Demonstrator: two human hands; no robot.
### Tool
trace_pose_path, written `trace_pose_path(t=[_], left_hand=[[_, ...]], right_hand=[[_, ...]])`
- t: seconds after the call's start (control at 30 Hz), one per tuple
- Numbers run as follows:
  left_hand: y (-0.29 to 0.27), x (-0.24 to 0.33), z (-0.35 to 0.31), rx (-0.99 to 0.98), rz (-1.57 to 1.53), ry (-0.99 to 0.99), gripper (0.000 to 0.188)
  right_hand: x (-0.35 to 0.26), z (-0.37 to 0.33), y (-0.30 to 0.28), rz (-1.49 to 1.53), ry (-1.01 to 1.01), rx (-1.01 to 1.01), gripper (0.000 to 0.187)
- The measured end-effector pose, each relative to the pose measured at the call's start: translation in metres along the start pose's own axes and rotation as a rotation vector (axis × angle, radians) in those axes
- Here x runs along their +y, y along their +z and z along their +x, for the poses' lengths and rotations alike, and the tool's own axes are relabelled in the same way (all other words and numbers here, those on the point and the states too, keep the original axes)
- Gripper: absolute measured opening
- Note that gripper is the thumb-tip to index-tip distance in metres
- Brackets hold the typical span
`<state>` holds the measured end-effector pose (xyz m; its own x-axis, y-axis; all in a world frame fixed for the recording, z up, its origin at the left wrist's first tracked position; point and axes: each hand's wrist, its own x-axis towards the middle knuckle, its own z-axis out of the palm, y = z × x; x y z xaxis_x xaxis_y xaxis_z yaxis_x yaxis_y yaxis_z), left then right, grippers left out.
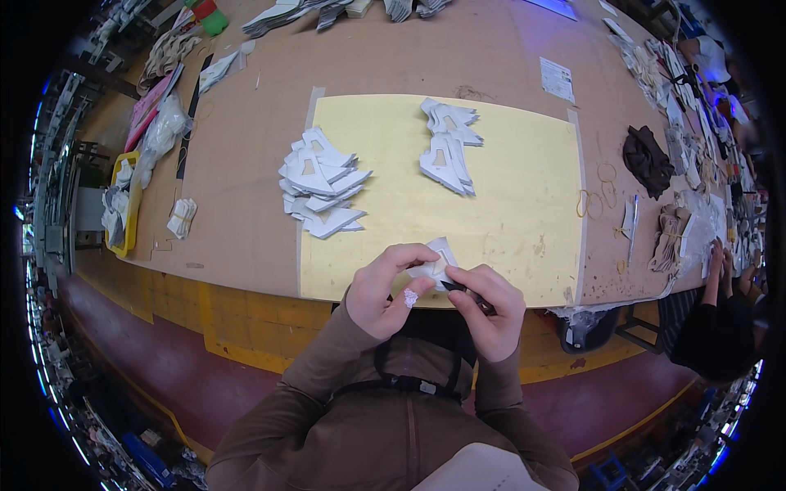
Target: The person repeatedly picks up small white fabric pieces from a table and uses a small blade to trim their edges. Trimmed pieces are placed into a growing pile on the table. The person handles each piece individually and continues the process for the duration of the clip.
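Close to the table's front edge, my left hand is closed on a small white cut piece with a cut-out in its middle. A whitish wrap circles my left thumb. My right hand pinches a thin dark tool, its tip against the lower edge of the piece; its kind is mostly hidden by the fingers. Beyond my left hand lies a heap of similar white pieces, overlapping one another. Straight ahead, a smaller group of these pieces lies on the yellow sheet.
The sheet is taped onto a brown-covered table. At left are a bundle of white pieces and a yellow bin. To the right lie a dark cloth, rubber bands and scissors. Another person is at far right.
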<state>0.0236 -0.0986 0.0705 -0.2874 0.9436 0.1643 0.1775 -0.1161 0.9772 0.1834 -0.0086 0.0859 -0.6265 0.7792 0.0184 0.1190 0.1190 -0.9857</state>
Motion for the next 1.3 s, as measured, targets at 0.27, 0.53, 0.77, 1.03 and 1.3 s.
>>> trace_pose_path(t=[0.27,0.53,0.77,1.03,1.3], left_hand=[[-0.003,-0.001,0.004,-0.005,0.146,0.069,0.034],[0.002,-0.007,0.002,0.104,0.082,0.071,0.027],[0.005,-0.007,0.001,0.149,-0.101,-0.006,0.029],[0.003,-0.005,-0.002,0.085,-0.057,-0.088,0.036],[0.004,-0.005,0.001,0.13,0.151,0.04,0.04]], right_hand=[[0.0,0.001,0.004,0.002,0.029,0.012,0.03],[0.002,-0.002,0.011,0.037,0.068,0.018,0.029],[0.009,-0.002,0.01,0.012,-0.042,0.014,0.031],[0.002,0.0,0.012,-0.061,-0.028,0.044,0.032],[0.013,0.0,0.018,-0.225,-0.249,0.113,0.029]])
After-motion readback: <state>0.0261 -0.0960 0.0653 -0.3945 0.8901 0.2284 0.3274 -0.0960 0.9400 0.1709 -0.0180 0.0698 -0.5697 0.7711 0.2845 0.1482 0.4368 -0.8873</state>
